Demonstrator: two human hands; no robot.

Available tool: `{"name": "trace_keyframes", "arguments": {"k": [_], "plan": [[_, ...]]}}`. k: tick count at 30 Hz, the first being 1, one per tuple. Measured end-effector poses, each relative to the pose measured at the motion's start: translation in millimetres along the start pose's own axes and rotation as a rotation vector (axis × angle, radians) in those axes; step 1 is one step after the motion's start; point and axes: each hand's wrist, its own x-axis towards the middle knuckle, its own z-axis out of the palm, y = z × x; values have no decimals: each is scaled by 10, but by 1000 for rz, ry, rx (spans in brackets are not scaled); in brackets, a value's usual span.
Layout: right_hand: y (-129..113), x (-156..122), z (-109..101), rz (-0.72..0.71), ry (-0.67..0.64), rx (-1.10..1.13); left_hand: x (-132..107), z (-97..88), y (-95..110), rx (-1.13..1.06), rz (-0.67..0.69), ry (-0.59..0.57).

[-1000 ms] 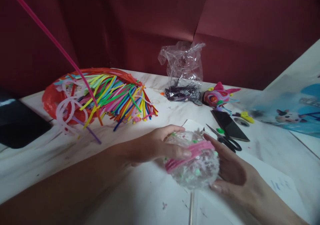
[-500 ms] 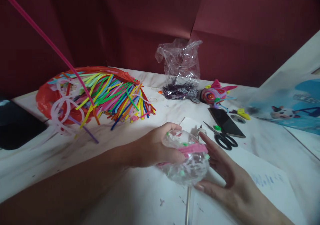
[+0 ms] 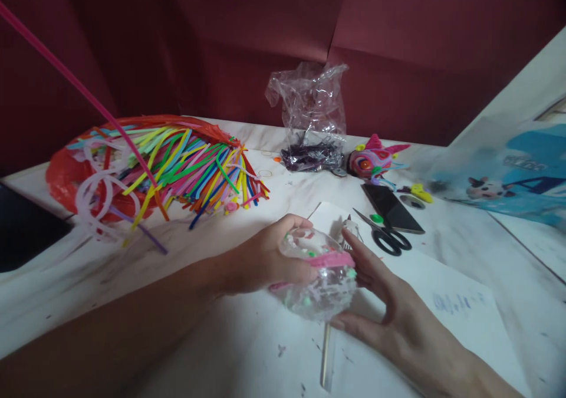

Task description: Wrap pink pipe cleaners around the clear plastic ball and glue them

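Note:
My left hand [image 3: 265,256] grips a clear ball [image 3: 321,283] filled with small coloured bits, fingers curled over its top. A pink fuzzy strip [image 3: 329,260] is wrapped round the ball. My right hand [image 3: 389,315] cups the ball from the right, its fingers spread along the side and thumb underneath. A thin clear stick [image 3: 326,357] runs down from the ball over the white table [image 3: 221,351]. A long pink stem [image 3: 75,85] slants up to the top left.
A red bag with several coloured fuzzy stems [image 3: 177,171] lies at the left. A clear plastic bag [image 3: 309,115], a colourful craft figure [image 3: 371,162], a dark phone [image 3: 391,207], black scissors [image 3: 384,236] and a white paper [image 3: 446,303] lie behind and right.
The ball and both hands have drifted slightly left and down in view. My right hand has slid lower round the ball, its fingers more spread.

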Motion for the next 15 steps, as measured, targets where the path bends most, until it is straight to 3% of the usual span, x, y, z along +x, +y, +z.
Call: {"name": "trace_keyframes", "arguments": {"k": [7, 15], "plan": [[17, 3, 4, 1, -20, 63, 27, 8, -44, -28, 18, 14], [71, 6, 1, 89, -15, 365, 35, -34, -40, -102, 24, -71]]}}
